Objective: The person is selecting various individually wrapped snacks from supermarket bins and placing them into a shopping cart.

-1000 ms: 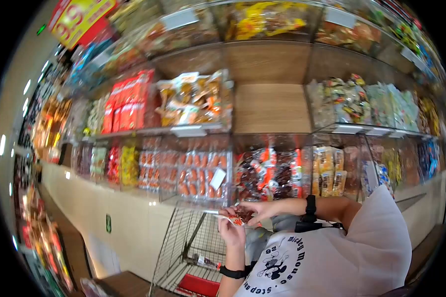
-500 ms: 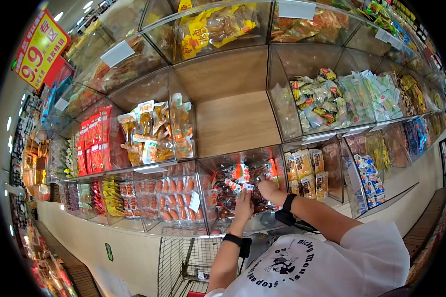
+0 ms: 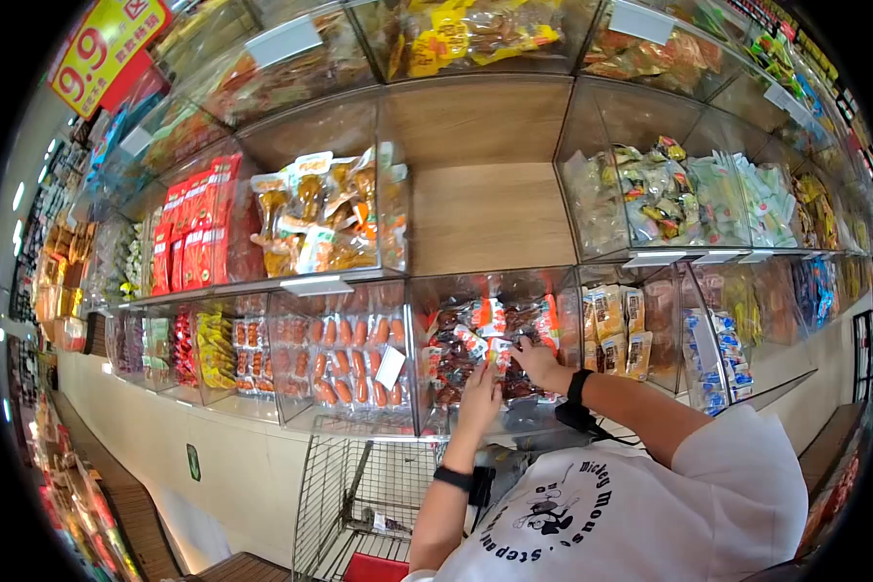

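Note:
Both of my hands reach into a clear bin (image 3: 420, 373) of vacuum-packed dark brown food with red, orange and white labels. My left hand (image 3: 480, 396) is at the front of the bin, fingers stretched forward and touching a labelled food packet (image 3: 498, 351). Whether it grips the packet's edge is hard to see. To its right, my right hand (image 3: 536, 365) rests over the packets, its fingers apart and nothing held in them. Each wrist wears a black band.
Sausage packs (image 3: 354, 364) fill the bin to the left; small yellow-brown packets (image 3: 613, 325) are on the right. Above is a wooden shelf compartment (image 3: 485, 218) between clear dividers. A wire shopping cart (image 3: 349, 495) stands below, in front of the counter.
The view has shifted, so the bins sit higher in it. My right hand has gone from bent, partly hidden fingers to spread fingers on the packets. My left hand stays at the bin's front.

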{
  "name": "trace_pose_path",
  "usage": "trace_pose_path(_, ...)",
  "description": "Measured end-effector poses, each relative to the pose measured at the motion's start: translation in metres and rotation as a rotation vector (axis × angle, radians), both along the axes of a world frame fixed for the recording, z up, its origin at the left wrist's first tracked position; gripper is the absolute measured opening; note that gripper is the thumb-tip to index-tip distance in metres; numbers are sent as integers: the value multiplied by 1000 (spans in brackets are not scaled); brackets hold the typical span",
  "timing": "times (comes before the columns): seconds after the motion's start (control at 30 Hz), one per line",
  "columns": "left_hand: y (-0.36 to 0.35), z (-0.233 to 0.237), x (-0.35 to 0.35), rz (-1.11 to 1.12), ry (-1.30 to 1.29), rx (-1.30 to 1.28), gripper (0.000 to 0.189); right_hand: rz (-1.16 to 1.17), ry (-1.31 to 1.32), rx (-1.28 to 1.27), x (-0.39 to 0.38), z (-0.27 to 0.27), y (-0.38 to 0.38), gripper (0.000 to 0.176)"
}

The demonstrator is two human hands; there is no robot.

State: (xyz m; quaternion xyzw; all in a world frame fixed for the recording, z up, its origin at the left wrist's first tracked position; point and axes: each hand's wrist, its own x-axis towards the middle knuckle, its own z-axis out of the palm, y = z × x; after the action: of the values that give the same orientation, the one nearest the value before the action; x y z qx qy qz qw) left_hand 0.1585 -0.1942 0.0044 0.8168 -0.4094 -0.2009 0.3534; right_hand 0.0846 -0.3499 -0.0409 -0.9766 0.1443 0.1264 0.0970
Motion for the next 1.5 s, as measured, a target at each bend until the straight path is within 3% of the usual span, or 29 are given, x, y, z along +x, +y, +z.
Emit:
trace_pose_path(0.1, 54, 65, -4, 61, 234, -158, 30, 13, -13, -61, -5, -5, 4, 33)
trace_pose_path(0.2, 135, 66, -22, 336, 296, -211, 22, -14, -38, -92, -5, 22, 20, 36)
trace_pose_path(0.27, 193, 52, -37, 610, 356, -278, 21, 90, -148, -127, 5, 67, 49, 31)
trace_pose_path(0.3, 223, 40, -46, 764, 421, -321, 21, 135, -180, -23, 14, 90, 70, 30)
trace_pose_path(0.37, 287, -3, -69, 972, 437, -318, 22, 444, -379, 26, 30, 92, 114, 29)
trace_pose_path(0.4, 316, -24, -82, 1091, 446, -315, 23, 476, -400, 169, 41, 97, 144, 29)
trace_pose_path(0.5, 401, -65, -128, 1120, 423, 180, 28, 711, -345, 433, 61, 92, 248, 29)
trace_pose_path(0.57, 429, -49, -151, 1038, 390, 563, 31, 787, -97, 552, 68, 48, 315, 29)
trace_pose_path(0.63, 460, -70, -190, 1066, 451, 507, 32, 892, 94, 598, 70, -3, 378, 31)
trace_pose_path(0.73, 474, -48, -218, 1166, 439, 373, 32, 904, 556, 549, 65, -72, 465, 30)
trace_pose_path(0.8, 475, -34, -229, 1225, 498, 343, 34, 855, 602, 589, 52, -152, 508, 34)
trace_pose_path(0.97, 479, -54, -264, 1233, 599, 336, 37, 500, 741, 519, 35, -244, 594, 53)
trace_pose_path(1.03, 481, -56, -266, 1241, 621, 310, 38, 228, 732, 592, 35, -270, 614, 51)
trace_pose_path(1.07, 483, -55, -262, 1244, 582, 313, 37, 180, 699, 561, 37, -277, 622, 37)
trace_pose_path(1.17, 488, -52, -250, 1302, 608, 220, 34, 144, 674, 554, 35, -302, 631, 27)
trace_pose_path(1.2, 489, -51, -247, 1323, 618, 189, 33, 200, 532, 560, 31, -302, 631, 17)
trace_pose_path(1.3, 490, -53, -253, 1336, 579, 143, 32, 403, 392, 754, 29, -285, 626, 17)
trace_pose_path(1.47, 507, -14, -225, 1539, 457, 126, 33, 437, 420, 1082, 37, -144, 594, 12)
trace_pose_path(1.5, 508, -20, -226, 1615, 356, -5, 37, 402, 459, 1156, 39, -103, 584, 11)
